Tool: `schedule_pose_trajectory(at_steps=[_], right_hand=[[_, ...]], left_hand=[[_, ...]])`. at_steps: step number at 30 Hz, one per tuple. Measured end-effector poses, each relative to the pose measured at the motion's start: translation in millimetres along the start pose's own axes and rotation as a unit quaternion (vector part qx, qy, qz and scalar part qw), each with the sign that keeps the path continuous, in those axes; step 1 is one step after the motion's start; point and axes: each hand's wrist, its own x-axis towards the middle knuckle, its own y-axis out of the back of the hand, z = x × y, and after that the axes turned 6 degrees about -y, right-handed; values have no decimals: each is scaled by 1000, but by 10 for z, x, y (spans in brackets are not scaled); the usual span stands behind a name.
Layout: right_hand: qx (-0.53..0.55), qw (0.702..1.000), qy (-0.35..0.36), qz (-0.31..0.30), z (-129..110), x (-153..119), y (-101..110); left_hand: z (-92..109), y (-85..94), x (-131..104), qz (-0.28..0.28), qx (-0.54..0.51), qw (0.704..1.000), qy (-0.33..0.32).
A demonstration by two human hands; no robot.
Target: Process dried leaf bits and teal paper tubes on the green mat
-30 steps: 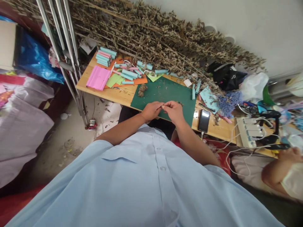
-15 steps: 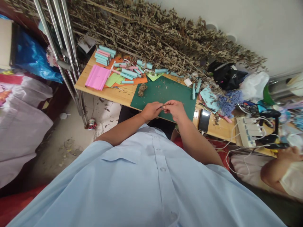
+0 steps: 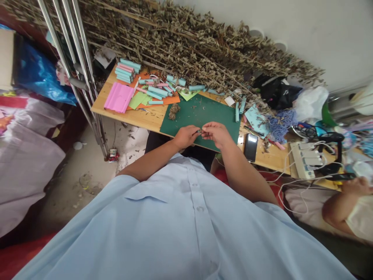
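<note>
Both of my hands meet over the near edge of a green mat (image 3: 204,112) on the wooden table (image 3: 128,117). My left hand (image 3: 187,136) is closed, thumb and fingers pinching something small and dark that I cannot make out. Close beside it, my right hand (image 3: 216,134) has its thumb and index finger pressed together at the same spot, its other fingers loosely curled. Whatever lies between the fingertips is mostly hidden. A clump of dried plant matter (image 3: 174,111) rests on the mat's left part, beyond my left hand.
Dried leafy stalks (image 3: 186,42) are heaped along the back. Rolled blue paper tubes (image 3: 157,92) and a pink sheet (image 3: 119,97) lie at left. A phone (image 3: 251,147) and a power strip (image 3: 304,160) with cables sit at right. Metal crutches (image 3: 78,83) lean left; another person's arm (image 3: 340,210) shows far right.
My right hand has shifted slightly and its fingers have loosened a little around the pinch. My left hand stays nearly in place. The view has shifted slightly.
</note>
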Motion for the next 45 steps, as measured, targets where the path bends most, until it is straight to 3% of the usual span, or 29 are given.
schedule_pose_trajectory(at_steps=[6,10,15,19,22,25,28,30,33,38,41,45], right_hand=[[25,996,86,-16,247,-29,-2],[25,992,124,6,360,-12,-81],[21,992,120,35,356,46,-105],[-57,988,133,62,293,61,-106],[-212,943,227,116,258,-18,-112],[-376,854,329,145,249,-178,-147],[-483,780,367,153,276,-326,-207],[-501,761,378,163,319,-352,-212],[-453,775,391,203,415,-237,-66],[-419,788,324,313,557,154,474],[-448,780,298,319,590,300,667],[-483,769,299,294,591,368,663]], left_hand=[[-41,-40,4,-2,7,1000,25],[-47,-44,2,1,1,1000,18],[-42,-22,1,1,-9,1000,19],[-49,-16,-3,-1,-13,1000,15],[-44,-5,-3,13,-18,1000,11],[-30,18,1,12,-22,1000,13],[-20,40,8,6,-20,1000,16],[-16,47,15,9,-19,1000,16],[-11,40,27,23,-19,999,29],[-30,-3,40,51,-35,995,73],[-51,-25,42,57,-41,994,83],[-40,-20,49,61,-36,994,84]])
